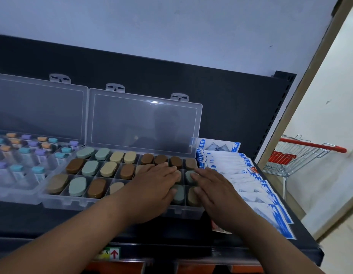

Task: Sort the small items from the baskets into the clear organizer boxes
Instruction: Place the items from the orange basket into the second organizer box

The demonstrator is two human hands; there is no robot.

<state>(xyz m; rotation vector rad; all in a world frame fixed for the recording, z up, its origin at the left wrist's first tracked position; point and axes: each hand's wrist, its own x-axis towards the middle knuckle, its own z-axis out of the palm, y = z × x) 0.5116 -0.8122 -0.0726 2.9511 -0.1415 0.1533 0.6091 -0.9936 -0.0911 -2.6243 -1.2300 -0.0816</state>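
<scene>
A clear organizer box point(63, 202) stands on a dark shelf with its lid point(144, 121) raised. Its compartments hold several oval cases in green, beige and brown, such as a green one point(77, 186). My left hand point(153, 184) lies flat over the right part of the box, fingers straight, resting on the cases. My right hand point(213, 186) lies beside it with straight fingers touching the cases in the rightmost compartments. A second clear box point(15, 194) at the left holds several small bottles with purple, teal and orange caps.
A row of white and blue packets point(256, 186) lies right of the box, reaching the shelf's front edge point(290, 248). A black back panel point(240, 107) rises behind. A wire shopping cart point(302, 155) with a red handle stands at the far right.
</scene>
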